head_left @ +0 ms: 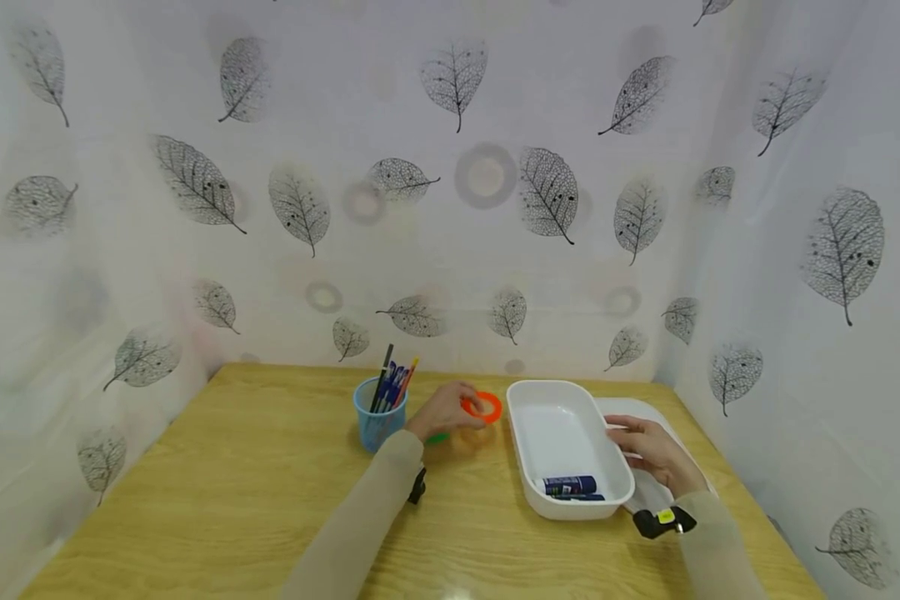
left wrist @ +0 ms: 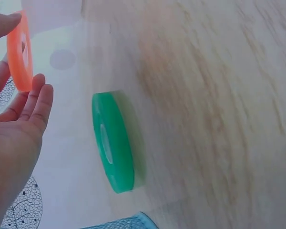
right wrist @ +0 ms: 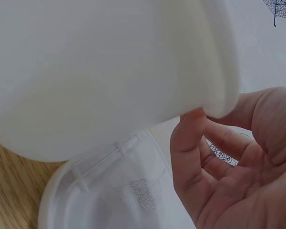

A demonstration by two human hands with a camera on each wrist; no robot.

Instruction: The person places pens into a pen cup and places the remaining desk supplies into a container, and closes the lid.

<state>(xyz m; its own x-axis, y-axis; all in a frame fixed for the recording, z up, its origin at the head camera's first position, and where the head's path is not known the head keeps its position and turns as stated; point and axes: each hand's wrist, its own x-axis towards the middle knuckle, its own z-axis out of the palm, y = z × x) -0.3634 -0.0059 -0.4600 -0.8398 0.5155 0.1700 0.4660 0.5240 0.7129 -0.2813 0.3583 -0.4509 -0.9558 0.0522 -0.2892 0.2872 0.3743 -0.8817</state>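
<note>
My left hand (head_left: pixel 450 408) pinches an orange roll of tape (left wrist: pixel 20 59) by its edge, thumb on one side and fingers on the other, above the table. Below it, a green roll of tape (left wrist: pixel 113 143) stands on its edge in the left wrist view; the head view shows only a sliver beside the hand. With curled fingers, my right hand (head_left: pixel 654 450) grips the right rim of a white plastic box (head_left: pixel 562 433). Inside the box, at its near end, lie a dark blue glue stick (head_left: pixel 573 485) and a slim dark pen (head_left: pixel 585 497).
A light blue cup (head_left: pixel 378 429) of pens and pencils stands left of my left hand. A white lid-like tray (right wrist: pixel 62 210) lies under and to the right of the box. Behind the wooden table (head_left: pixel 255 467) hangs a leaf-print curtain (head_left: pixel 435 250).
</note>
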